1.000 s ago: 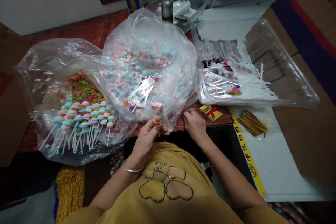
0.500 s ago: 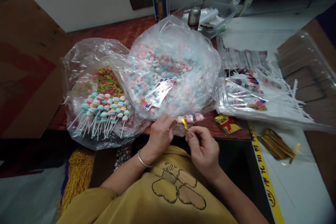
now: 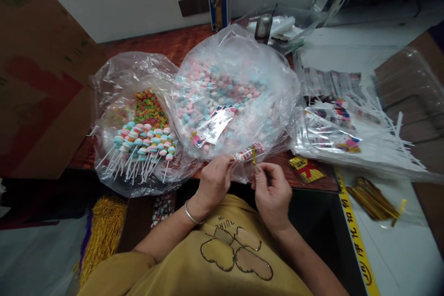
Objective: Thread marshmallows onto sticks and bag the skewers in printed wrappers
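My left hand (image 3: 214,180) is closed on the stick end of a wrapped candy skewer (image 3: 248,152) that lies sideways at the table's front edge. Just to its right, my right hand (image 3: 272,188) pinches a gold twist tie (image 3: 254,154) that stands across the wrapper. Behind both hands sits a big clear bag of pink and blue candies (image 3: 225,88) with several printed wrappers (image 3: 213,126) lying on it.
A second clear bag at the left holds finished skewers (image 3: 144,148) and colourful small candies (image 3: 147,108). To the right lie a tray of sticks and wrappers (image 3: 347,125), a red-yellow packet (image 3: 307,169) and a bundle of gold ties (image 3: 373,192). Brown cardboard (image 3: 38,88) rises at the left.
The left hand tipped the skewer from upright to lying sideways. The right hand left the table, brought a gold tie and now holds it against the wrapper. The camera view shifted left.
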`<move>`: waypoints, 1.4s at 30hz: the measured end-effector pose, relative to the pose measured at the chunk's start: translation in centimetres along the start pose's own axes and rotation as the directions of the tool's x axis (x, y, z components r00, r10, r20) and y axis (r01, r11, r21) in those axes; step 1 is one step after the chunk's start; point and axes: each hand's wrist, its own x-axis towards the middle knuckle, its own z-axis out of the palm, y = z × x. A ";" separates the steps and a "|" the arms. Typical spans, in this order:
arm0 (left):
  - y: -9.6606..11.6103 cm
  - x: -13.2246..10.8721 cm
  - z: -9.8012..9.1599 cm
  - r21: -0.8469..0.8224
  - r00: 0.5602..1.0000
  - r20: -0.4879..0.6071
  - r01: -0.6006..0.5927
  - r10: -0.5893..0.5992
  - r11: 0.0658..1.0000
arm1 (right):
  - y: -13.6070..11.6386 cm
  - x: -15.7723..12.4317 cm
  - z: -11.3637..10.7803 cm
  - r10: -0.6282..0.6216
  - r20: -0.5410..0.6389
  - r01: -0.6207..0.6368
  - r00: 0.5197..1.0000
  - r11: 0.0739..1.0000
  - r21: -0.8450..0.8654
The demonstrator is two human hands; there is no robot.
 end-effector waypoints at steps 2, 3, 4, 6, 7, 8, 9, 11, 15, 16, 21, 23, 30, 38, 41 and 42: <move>-0.4 0.1 -0.2 0.035 1.000 -0.026 -0.013 0.014 0.999 | 2.1 0.2 -0.9 -0.094 -0.104 0.075 0.990 0.982 -0.175; -0.6 0.2 -0.2 0.050 0.999 -0.044 -0.012 0.014 0.999 | 3.4 0.4 -1.4 -0.155 -0.101 0.122 0.983 0.954 -0.274; -0.8 0.3 -0.3 0.060 0.998 -0.059 -0.008 0.012 0.998 | 4.7 0.6 -1.8 -0.199 -0.060 0.164 0.978 0.916 -0.366; -0.8 0.5 -0.4 0.055 0.997 -0.072 0.001 0.003 0.998 | 6.9 1.0 -2.5 -0.218 0.001 0.189 0.976 0.843 -0.504; -0.8 0.5 -0.4 0.042 0.997 -0.071 0.005 -0.002 0.999 | 7.7 1.1 -2.8 -0.214 0.010 0.186 0.977 0.825 -0.533; -0.6 0.6 -0.4 0.024 0.998 -0.066 0.009 -0.007 1.000 | 8.2 1.3 -3.0 -0.208 0.002 0.177 0.978 0.823 -0.540; -0.4 0.7 -0.3 0.008 0.998 -0.060 0.012 -0.012 1.000 | 8.5 1.4 -3.2 -0.207 -0.016 0.168 0.978 0.834 -0.525; 0.2 0.8 -0.3 -0.023 0.999 -0.050 0.018 -0.019 1.000 | 8.6 1.5 -3.5 -0.207 -0.061 0.159 0.976 0.879 -0.449; 0.8 0.9 0.0 -0.062 0.999 -0.041 0.025 -0.027 0.998 | 8.7 1.9 -4.0 -0.139 -0.080 0.106 0.987 0.938 -0.330; 0.8 0.9 0.0 -0.065 0.999 -0.040 0.032 -0.035 0.997 | 8.9 1.9 -4.1 -0.115 -0.071 0.085 0.991 0.938 -0.335; 0.8 0.9 0.0 -0.083 0.997 -0.058 0.047 -0.052 0.995 | 10.0 2.0 -4.7 -0.061 -0.027 0.046 0.998 0.920 -0.389; 1.4 0.8 -0.2 -0.156 0.996 -0.037 0.079 -0.086 0.984 | 10.0 2.3 -4.8 -0.059 0.008 0.057 0.998 0.902 -0.428; 2.8 0.5 2.3 -0.548 0.776 0.613 0.553 -0.149 0.628 | 10.0 4.5 -4.1 -0.084 0.179 0.163 0.980 0.855 -0.492; -3.0 4.9 5.9 -0.653 0.840 0.399 0.542 -0.368 0.529 | 7.4 7.4 -1.6 -0.211 0.272 0.306 0.939 0.876 -0.373; -3.9 6.9 6.1 -0.723 0.838 0.343 0.524 -0.425 0.449 | 6.2 10.4 0.3 -0.236 0.292 0.335 0.927 0.871 -0.358; -4.0 7.5 6.1 -0.737 0.843 0.313 0.506 -0.437 0.448 | 6.0 11.3 0.7 -0.246 0.285 0.338 0.926 0.878 -0.340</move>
